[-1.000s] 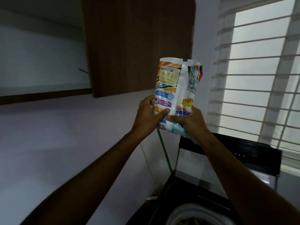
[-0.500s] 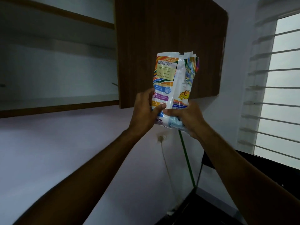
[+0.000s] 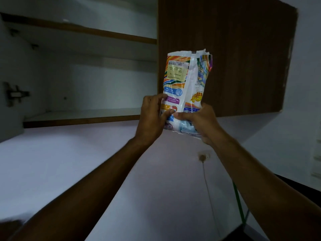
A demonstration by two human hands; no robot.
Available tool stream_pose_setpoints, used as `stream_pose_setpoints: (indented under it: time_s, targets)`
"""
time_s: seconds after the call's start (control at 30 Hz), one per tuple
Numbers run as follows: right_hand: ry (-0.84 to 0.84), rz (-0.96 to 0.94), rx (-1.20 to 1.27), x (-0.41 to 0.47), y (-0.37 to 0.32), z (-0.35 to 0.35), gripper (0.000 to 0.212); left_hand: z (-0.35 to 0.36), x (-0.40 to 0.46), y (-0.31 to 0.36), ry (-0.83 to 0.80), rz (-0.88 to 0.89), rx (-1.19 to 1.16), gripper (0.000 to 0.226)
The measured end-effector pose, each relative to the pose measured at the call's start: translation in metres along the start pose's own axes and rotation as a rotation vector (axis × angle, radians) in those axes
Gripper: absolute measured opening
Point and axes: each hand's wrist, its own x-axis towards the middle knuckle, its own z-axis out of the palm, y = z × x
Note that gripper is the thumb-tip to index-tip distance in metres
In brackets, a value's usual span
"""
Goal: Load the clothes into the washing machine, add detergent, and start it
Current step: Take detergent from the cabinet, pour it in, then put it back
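Observation:
A colourful plastic detergent packet [image 3: 185, 80] stands upright in the air, held up in front of a wall cabinet. My left hand [image 3: 152, 117] grips its lower left side, thumb across the front. My right hand [image 3: 199, 124] grips its lower right side and bottom, thumb meeting the left thumb. The packet's top edge looks torn open. Only a dark corner of the washing machine [image 3: 286, 181] shows at the lower right; its drum and the clothes are out of view.
An open wall cabinet with a white shelf [image 3: 83, 113] is at the upper left, its hinge [image 3: 15, 94] at the far left. A shut brown cabinet door [image 3: 234, 58] hangs behind the packet. A wall socket [image 3: 203, 156], a cord and a green hose [image 3: 238, 202] run down the wall.
The view has swung up and left: the window and washing machine left the frame and the open cabinet shelf came in. Both hands keep holding the packet, now nearer the cabinet.

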Motion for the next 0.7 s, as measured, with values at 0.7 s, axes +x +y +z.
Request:
stream_pose_setpoints:
  time_s: [0.7]
  targets:
    - [-0.119,-0.005,0.086,0.048,-0.025,0.17,0.055,-0.095,0.023,-0.07,0.191,-0.165,0.134,0.038]
